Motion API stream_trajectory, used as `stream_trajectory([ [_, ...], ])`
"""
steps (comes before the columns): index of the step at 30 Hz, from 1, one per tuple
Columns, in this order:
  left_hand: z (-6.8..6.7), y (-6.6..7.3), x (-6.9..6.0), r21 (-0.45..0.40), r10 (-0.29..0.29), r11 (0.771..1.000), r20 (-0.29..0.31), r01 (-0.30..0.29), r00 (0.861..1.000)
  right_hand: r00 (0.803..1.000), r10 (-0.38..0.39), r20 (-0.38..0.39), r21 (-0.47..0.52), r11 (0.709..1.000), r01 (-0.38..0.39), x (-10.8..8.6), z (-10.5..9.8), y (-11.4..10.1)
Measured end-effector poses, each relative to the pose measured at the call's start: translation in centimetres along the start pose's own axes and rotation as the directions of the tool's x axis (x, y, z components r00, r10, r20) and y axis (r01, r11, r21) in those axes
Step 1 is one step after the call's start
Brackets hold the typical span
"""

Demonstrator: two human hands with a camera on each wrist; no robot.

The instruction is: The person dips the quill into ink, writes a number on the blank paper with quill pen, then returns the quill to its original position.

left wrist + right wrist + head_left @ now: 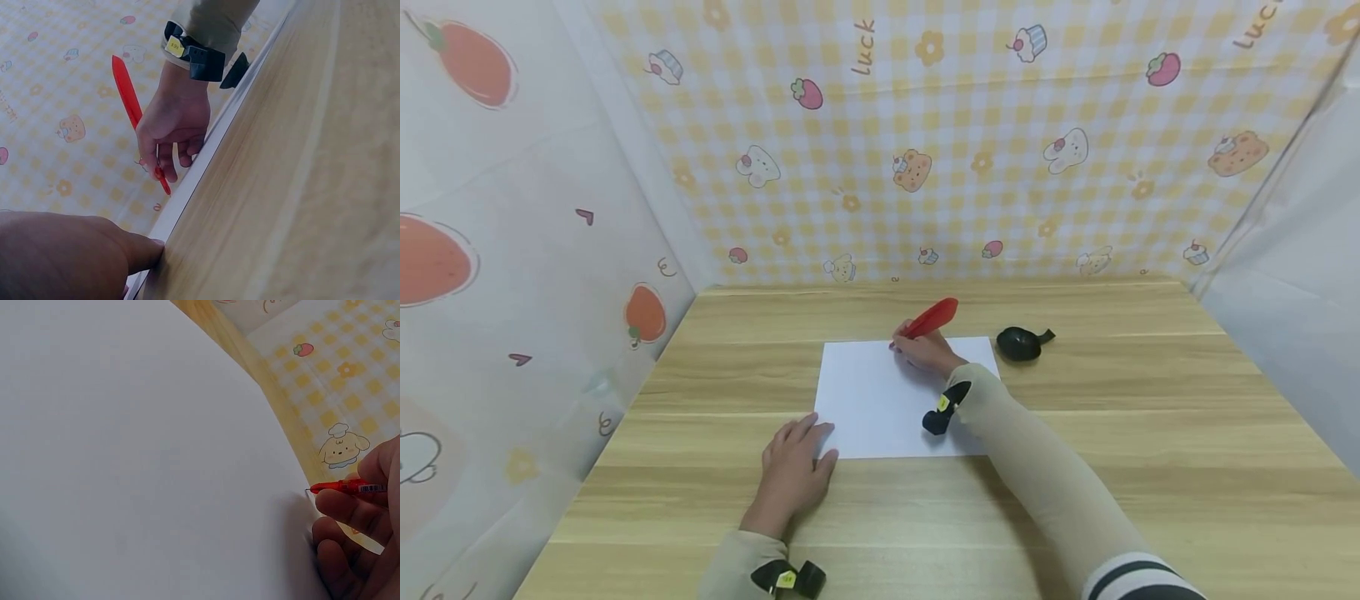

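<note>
A white sheet of paper (872,400) lies on the wooden table. My right hand (927,352) pinches a red feather-shaped pen (934,317) near the sheet's far edge; in the right wrist view the tip of the pen (337,487) is at the paper (144,444), and no clear mark shows there. The pen (127,90) leans up out of my right hand (175,119) in the left wrist view. My left hand (792,471) rests with spread fingers at the sheet's near left corner, fingertips on the paper.
A black rounded object with a short stem (1020,343) sits on the table (1112,358) just right of the sheet. Behind the table hangs a yellow checked cloth (955,117); white cloths (550,183) hang at the left and right.
</note>
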State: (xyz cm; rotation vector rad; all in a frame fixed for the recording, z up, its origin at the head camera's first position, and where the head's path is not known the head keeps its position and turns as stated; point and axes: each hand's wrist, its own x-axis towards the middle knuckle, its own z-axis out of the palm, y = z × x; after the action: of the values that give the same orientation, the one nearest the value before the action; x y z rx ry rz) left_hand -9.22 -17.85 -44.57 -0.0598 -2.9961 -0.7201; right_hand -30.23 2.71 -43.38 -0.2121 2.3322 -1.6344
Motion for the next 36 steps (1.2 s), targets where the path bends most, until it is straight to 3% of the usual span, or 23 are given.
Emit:
stream_trajectory([
  [27, 0.20, -0.08, 0.03, -0.036, -0.004, 0.999, -0.007, 0.004, 1.000, 0.998, 0.032, 0.061, 0.009, 0.999, -0.033, -0.07, -0.27, -0.04],
  [36, 0.37, -0.02, 0.02, 0.005, 0.006, 1.000, 0.021, -0.006, 1.000, 0.998, 0.024, 0.058, -0.017, 1.000, -0.023, -0.28, -0.21, -0.09],
])
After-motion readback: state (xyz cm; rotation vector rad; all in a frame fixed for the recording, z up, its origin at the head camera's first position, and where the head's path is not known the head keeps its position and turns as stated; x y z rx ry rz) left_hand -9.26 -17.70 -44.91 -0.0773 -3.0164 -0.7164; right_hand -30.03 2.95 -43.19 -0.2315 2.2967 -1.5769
